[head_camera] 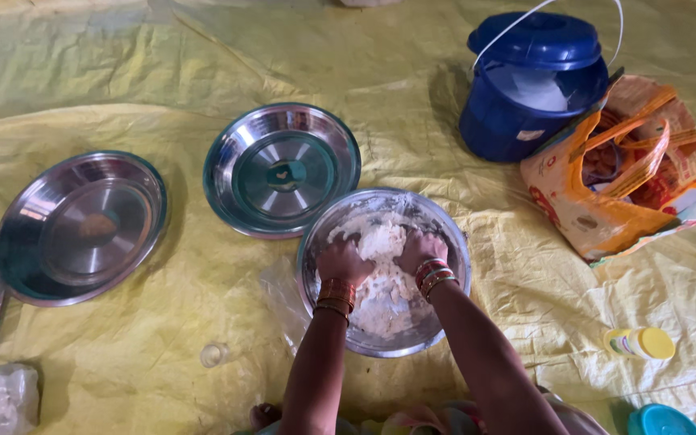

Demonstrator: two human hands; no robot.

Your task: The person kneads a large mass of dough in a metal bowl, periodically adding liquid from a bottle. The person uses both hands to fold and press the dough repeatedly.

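Down at centre, white dough (383, 274) fills a steel bowl (450, 234) sitting on a yellow sheet (203, 64). Left hand (341, 259) and right hand (417, 250) both pressed into the dough, knuckles up, fingers curled under and sunk in the mass; can't tell how far apart they are. Bangles on both wrists. Just beyond the bowl, an empty steel plate (282, 170), nearly touching its rim. Second steel plate (80, 228) further left, a third cut by the left edge. Blue lidded bucket (529, 84) top right, lid ajar, with an orange printed bag (630, 173) leaning against it. Small yellow-capped bottle (640, 343) lies on its side at right. Small clear cup (213, 354) near the left forearm.
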